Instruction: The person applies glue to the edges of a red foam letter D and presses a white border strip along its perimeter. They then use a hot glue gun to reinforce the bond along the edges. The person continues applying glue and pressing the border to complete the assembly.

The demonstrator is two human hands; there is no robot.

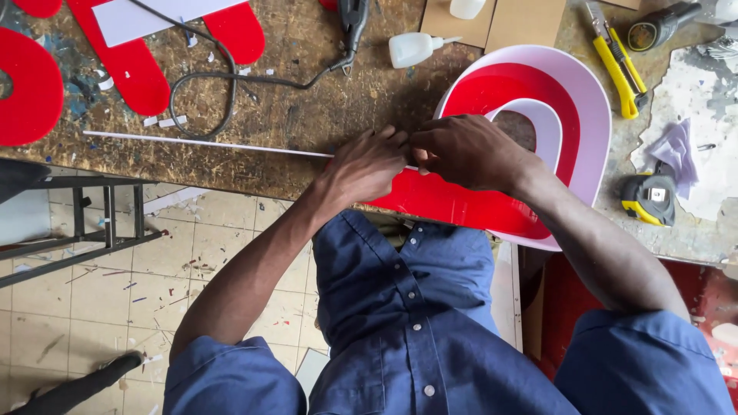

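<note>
**Both hands pinch a thin white strip at the edge of a red sign letter**

At the far left of the worn wooden workbench [307,115] lie flat red acrylic cut-outs [31,92], one of them with a white sheet [154,15] lying over it. Beside them a black power cord [207,77] loops across the bench and runs up to a dark tool [354,19] at the top edge. Below the cord a thin white strip [192,143] stretches rightward across the bench and disappears under the hands. The left hand [369,165] has its fingers pressed together on the strip, pinching it just where it meets the near rim of the red channel letter [492,207]. The right hand [469,150] touches the left, its fingers also curled shut over the same spot; the knuckles hide the exact contact, so I cannot tell how much of the strip it grips. The letter is a curved red form with white side walls [592,131], resting at the near edge of the bench and overhanging it slightly, right in front of the person's blue shirt [407,307]. Above the hands a small white glue bottle [411,48] lies on its side. Right of the letter are a yellow utility knife [619,65], a pale crumpled cloth [676,150] and a yellow and black tape measure [649,198]
</note>
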